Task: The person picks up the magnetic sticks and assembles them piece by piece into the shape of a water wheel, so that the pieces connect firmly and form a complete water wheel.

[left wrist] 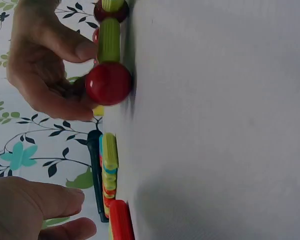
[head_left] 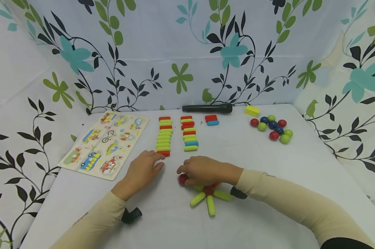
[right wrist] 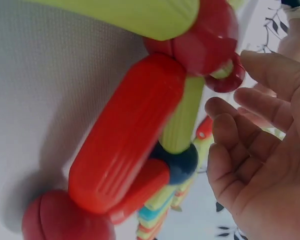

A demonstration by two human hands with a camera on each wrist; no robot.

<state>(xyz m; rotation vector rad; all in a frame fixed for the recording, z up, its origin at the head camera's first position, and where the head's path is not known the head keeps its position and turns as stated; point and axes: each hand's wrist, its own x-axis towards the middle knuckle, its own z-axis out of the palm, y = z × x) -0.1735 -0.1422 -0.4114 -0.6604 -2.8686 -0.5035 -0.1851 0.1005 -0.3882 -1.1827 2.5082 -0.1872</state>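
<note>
The desk is covered in plain white cloth; behind and to both sides of it hang white sheets printed with teal flowers, green leaves and black vines. Taking the star of sticks and balls near the front edge as landmark: the right hand lies over its far side, fingers curled loosely about a red ball at its left tip; whether they actually pinch it, I cannot tell. The left hand rests flat to the left of the star, fingers relaxed, tips touching the red stick that ends a column of sticks; a second column stands beyond the star; farther back lies a black marker; far left lies a vehicle puzzle board; far right sits a cluster of coloured balls beside a yellow block.
</note>
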